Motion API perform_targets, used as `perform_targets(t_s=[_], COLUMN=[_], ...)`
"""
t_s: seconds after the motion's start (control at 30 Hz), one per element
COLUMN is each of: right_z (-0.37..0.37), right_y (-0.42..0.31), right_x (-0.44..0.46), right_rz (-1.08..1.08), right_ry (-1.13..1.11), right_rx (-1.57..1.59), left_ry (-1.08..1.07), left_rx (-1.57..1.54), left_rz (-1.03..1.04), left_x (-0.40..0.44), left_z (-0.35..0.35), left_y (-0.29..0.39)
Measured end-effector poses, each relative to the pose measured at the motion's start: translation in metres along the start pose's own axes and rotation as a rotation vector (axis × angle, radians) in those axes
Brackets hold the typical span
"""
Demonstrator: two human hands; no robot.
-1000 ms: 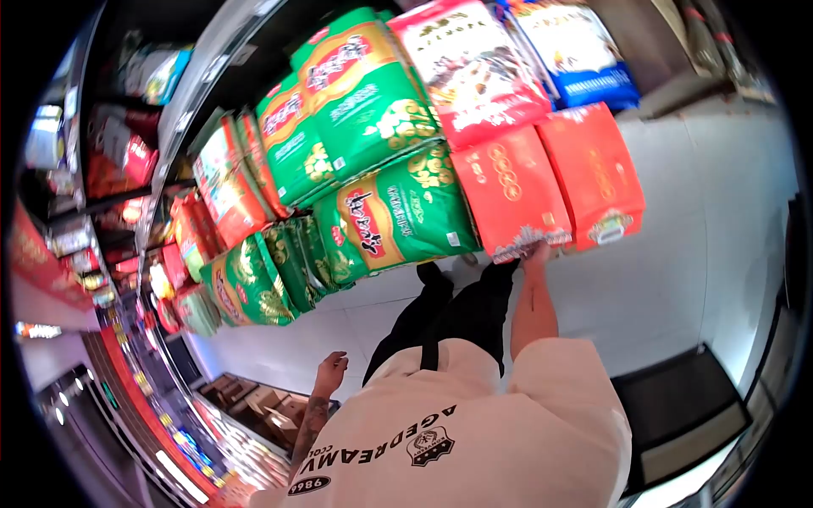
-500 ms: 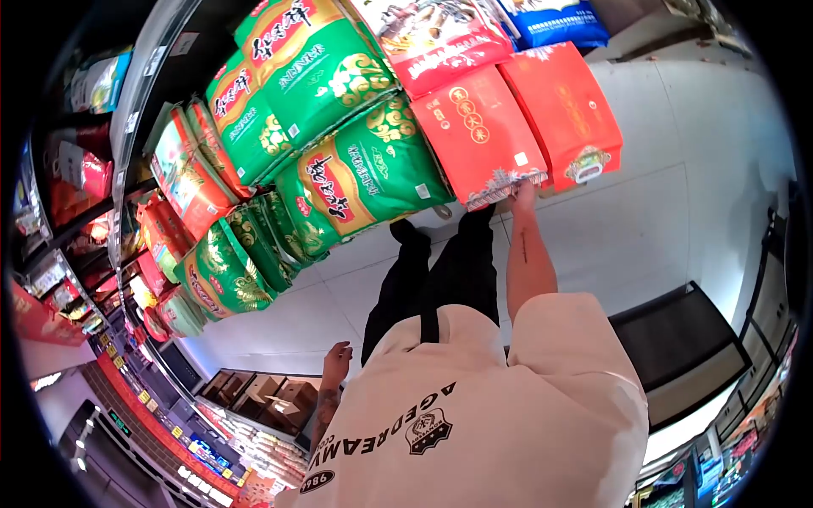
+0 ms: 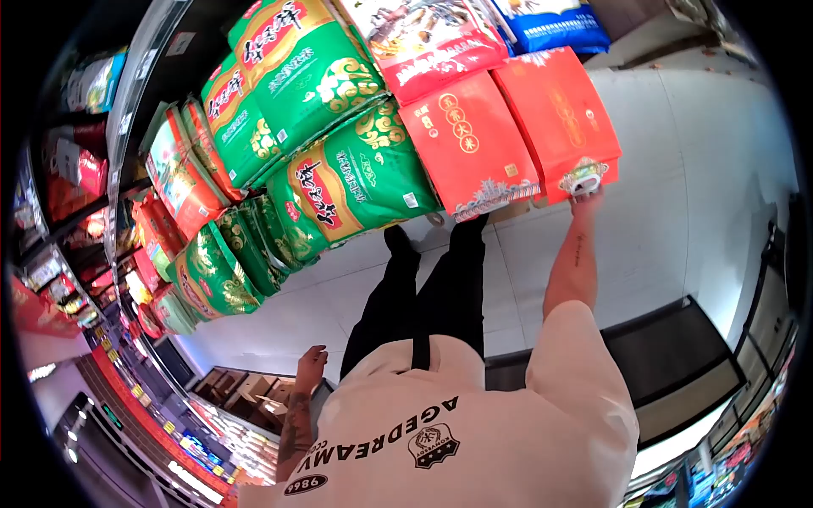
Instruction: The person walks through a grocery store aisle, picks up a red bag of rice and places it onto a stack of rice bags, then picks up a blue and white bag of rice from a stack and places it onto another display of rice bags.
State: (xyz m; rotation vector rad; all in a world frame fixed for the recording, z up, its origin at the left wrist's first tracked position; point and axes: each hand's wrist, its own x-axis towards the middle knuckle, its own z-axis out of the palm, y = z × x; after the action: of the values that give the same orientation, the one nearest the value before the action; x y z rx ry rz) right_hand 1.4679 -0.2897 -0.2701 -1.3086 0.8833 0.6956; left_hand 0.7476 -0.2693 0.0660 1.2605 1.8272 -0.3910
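Evidently, the outer red pack [image 3: 559, 127] lies at the right-hand end of the row, beside the inner red pack [image 3: 467, 135], with the blue bag [image 3: 550, 32] and the red-and-white bag [image 3: 440, 51] just beyond. The person's right hand [image 3: 585, 203] is at its near edge, just by the pale oval [image 3: 583, 179]; the fingers are partly hidden, so whether they are closed on the edge or only touching it cannot be told. The left hand [image 3: 312, 366] hangs well apart, its fingers loosely curled with nothing visible in them. The outer red pack looks boxy and firm-sided, probably heavy for its size and stiffer than the puffy green bag [image 3: 356, 182] farther along. Its smooth face would likely let fingertips slide, and a pinch at the printed edge might crease or tear it. The oval may be a carrying point, though its strength cannot be judged; a palm under the near end and another along the side would bear the weight better.
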Motion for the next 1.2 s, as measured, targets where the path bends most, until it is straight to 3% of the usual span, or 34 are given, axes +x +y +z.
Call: perform_targets(t_s=[0.1, 0.17, 0.23, 0.27, 0.3, 0.33, 0.37, 0.4, 0.43, 0.5, 0.6, 0.63, 0.7, 0.77, 0.87, 0.93, 1.03, 1.1, 1.13, 1.17, 1.2], right_z=[-0.017, 0.021, 0.026, 0.05, 0.037, 0.049, 0.043, 0.056, 0.087, 0.138, 0.232, 0.261, 0.242, 0.219, 0.171, 0.137, 0.091, 0.073, 0.054, 0.046, 0.066], right_y=[-0.027, -0.042, -0.048, -0.05, -0.052, -0.06, -0.07, -0.09, -0.113, -0.168, -0.186, -0.178, -0.106, -0.074, -0.059, -0.043, -0.009, 0.023, 0.056, 0.088, 0.108], right_x=[0.018, -0.017, -0.015, -0.081, -0.045, -0.1, -0.071, -0.066, -0.121, -0.139, -0.218, -0.232, -0.393, -0.496, -0.634, -0.656, -0.689, -0.657, -0.679, -0.677, -0.605], right_rz=[0.007, -0.127, -0.03, -0.188, -0.24, -0.33, -0.453, -0.392, -0.291, -0.329, -0.479, -0.537, -0.646, -0.617, -0.478, -0.484, -0.467, -0.589, -0.449, -0.513, -0.915], right_ry=[-0.627, -0.385, -0.425, -0.311, -0.453, -0.59, -0.673, -0.612, -0.433, -0.462, -0.56, -0.568, -0.706, -0.757, -0.774, -0.859, -1.087, -1.324, -1.274, -1.362, -1.209], right_rx=[0.219, 0.102, -0.004, -0.009, -0.211, -0.251, -0.382, -0.355, -0.373, -0.216, -0.318, -0.4, -0.338, -0.4, -0.575, -0.65, -0.931, -1.132, -1.159, -1.224, -1.53], left_ry=[0.007, 0.031, 0.08, 0.093, 0.119, 0.15, 0.182, 0.217, 0.248, 0.314, 0.254, 0.224, 0.344, 0.409, 0.223, 0.105, 0.164, 0.241, 0.313, 0.386, 0.413], left_rx=[0.142, 0.106, -0.015, -0.008, -0.01, -0.044, -0.092, -0.142, -0.185, -0.196, -0.197, -0.19, -0.248, -0.433, -0.404, -0.378, -0.388, -0.384, -0.457, -0.528, -0.611], left_rz=[0.022, 0.024, 0.117, 0.096, 0.063, 0.051, 0.062, 0.07, 0.079, 0.053, -0.026, -0.057, -0.052, -0.146, -0.158, -0.158, -0.042, 0.07, 0.154, 0.234, 0.24], left_x=[0.001, 0.004, 0.015, 0.015, 0.013, 0.011, 0.009, 0.011, 0.011, 0.011, 0.007, 0.008, 0.011, 0.001, 0.006, 0.031, 0.052, 0.099, 0.103, 0.1, 0.103], left_z=[-0.001, -0.001, 0.007, 0.009, 0.006, 0.006, 0.01, 0.016, 0.023, 0.044, 0.076, 0.081, 0.116, 0.143, 0.158, 0.161, 0.12, 0.113, 0.101, 0.085, 0.081], left_y=[-0.006, 0.0, -0.014, -0.005, 0.005, 0.009, 0.006, 0.0, -0.011, -0.038, -0.07, -0.085, -0.117, -0.137, -0.155, -0.164, -0.149, -0.148, -0.143, -0.141, -0.146])
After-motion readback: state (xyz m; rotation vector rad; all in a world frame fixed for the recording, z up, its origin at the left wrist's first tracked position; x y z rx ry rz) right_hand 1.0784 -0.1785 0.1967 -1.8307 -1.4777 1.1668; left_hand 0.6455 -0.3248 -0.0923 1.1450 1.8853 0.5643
